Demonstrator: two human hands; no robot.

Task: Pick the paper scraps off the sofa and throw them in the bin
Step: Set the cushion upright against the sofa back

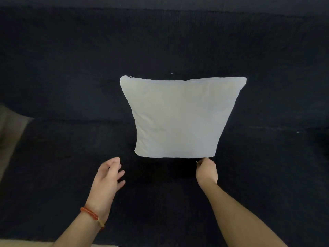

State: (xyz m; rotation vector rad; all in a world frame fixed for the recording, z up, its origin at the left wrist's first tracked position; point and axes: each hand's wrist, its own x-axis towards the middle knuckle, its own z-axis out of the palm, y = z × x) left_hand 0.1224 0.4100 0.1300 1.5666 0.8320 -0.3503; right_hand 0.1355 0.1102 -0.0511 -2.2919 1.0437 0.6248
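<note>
1. A dark navy sofa [71, 157] fills nearly the whole view, its backrest above and its seat below.
2. A pale cushion [181, 118] stands upright against the backrest at centre-right, its lower edge on the seat and its zipped seam along the top. It is the only large item on the sofa and it hides the seat and backrest behind it.
3. The right hand [206, 171] is closed at the cushion's lower right corner, touching it. A small white sliver shows at the fingertips; whether it is a paper scrap cannot be told.
4. The left hand [108, 177] is open and empty above the seat, fingers loosely spread, just left of the cushion's lower left corner and not touching it. An orange beaded bracelet [89, 213] sits on that wrist.
5. Tiny white specks lie on the backrest above the cushion [172, 73] and on the seat at far right [297, 132]; they are too small to identify.
6. Seat left of the cushion is unobstructed. A lighter brown surface [8, 131] borders the sofa's left edge.
7. No bin is in view.
</note>
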